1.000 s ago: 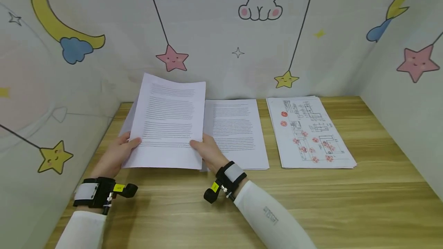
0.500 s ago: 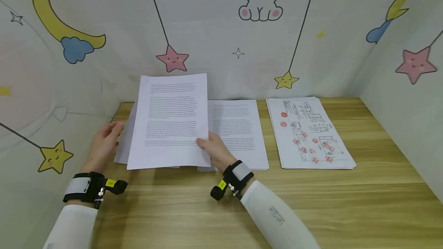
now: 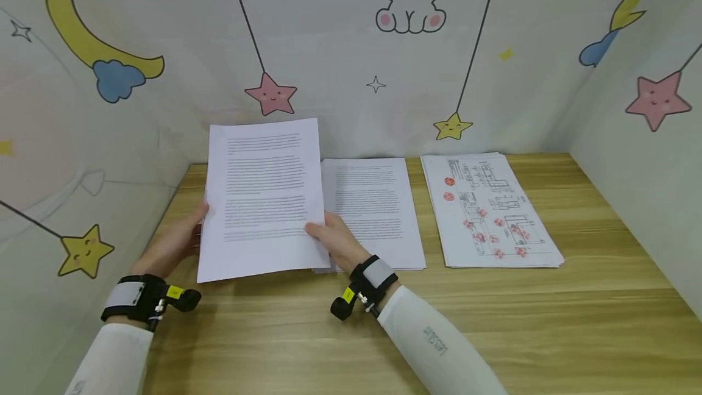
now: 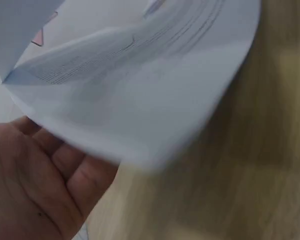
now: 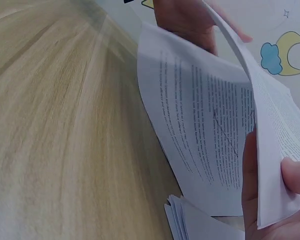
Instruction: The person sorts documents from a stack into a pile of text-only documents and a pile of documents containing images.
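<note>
In the head view, printed paper sheets [image 3: 265, 200] are raised and tilted over the left part of the table. My right hand [image 3: 339, 239] pinches them at the lower right edge, thumb on the printed face; in the right wrist view its fingers lie behind the layered sheets. At the left edge, my left hand [image 3: 178, 239] has its thumb at the rim, and its other fingers are mostly hidden by the paper. The left wrist view shows those fingers [image 4: 85, 175] behind a curved printed sheet [image 4: 140, 110]. That lower sheet [image 5: 190, 120] bows beneath the held ones in the right wrist view.
A stack of text pages [image 3: 373, 212] lies just right of the raised sheets. Farther right is a stack of drawings [image 3: 488, 212] with red stamps. The wooden table [image 3: 493, 322] meets a decorated wall [image 3: 340, 35] behind and on both sides.
My left hand let go of the sheets and moved left, then came back to their left edge. The sheets shifted right, then back left and lower. My right hand kept its hold.
</note>
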`<state>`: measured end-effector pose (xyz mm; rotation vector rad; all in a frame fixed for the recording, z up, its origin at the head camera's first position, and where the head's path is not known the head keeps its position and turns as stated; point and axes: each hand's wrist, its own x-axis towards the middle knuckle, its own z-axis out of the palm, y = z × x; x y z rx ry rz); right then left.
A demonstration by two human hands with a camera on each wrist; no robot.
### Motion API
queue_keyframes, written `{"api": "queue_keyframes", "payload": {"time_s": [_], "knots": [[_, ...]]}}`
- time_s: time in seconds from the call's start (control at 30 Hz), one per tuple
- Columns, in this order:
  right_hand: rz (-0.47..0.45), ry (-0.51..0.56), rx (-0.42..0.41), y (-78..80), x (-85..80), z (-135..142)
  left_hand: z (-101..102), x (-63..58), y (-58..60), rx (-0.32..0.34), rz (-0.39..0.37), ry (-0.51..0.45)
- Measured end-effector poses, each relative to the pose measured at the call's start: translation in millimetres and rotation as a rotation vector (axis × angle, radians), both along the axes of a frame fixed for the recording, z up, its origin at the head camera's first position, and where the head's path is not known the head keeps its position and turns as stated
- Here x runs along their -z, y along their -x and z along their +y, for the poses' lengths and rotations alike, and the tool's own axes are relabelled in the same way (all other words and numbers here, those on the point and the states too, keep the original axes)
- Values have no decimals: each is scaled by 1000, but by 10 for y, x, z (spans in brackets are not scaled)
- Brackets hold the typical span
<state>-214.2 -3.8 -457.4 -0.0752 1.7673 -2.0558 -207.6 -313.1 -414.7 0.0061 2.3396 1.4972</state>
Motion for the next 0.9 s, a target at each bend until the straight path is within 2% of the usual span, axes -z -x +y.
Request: {"api": "queue_keyframes", "payload": {"time_s": [0.17, 0.3, 0.43, 0.6, 0.77, 0.9], "knots": [[7, 11, -21, -29, -20, -75, 12, -62, -62, 76, 51, -74], [27, -17, -37, -49, -46, -101, 40, -105, -93, 92, 102, -42], [54, -69, -18, -39, -64, -88, 53, -171, -120, 51, 175, 19], [31, -89, 81, 4, -90, -26, 83, -255, -139, -30, 207, 31], [-12, -29, 138, 55, -96, 73, 148, -330, -150, -94, 193, -54], [-56, 58, 123, 86, -88, 153, 216, -391, -147, -129, 165, -205]]}}
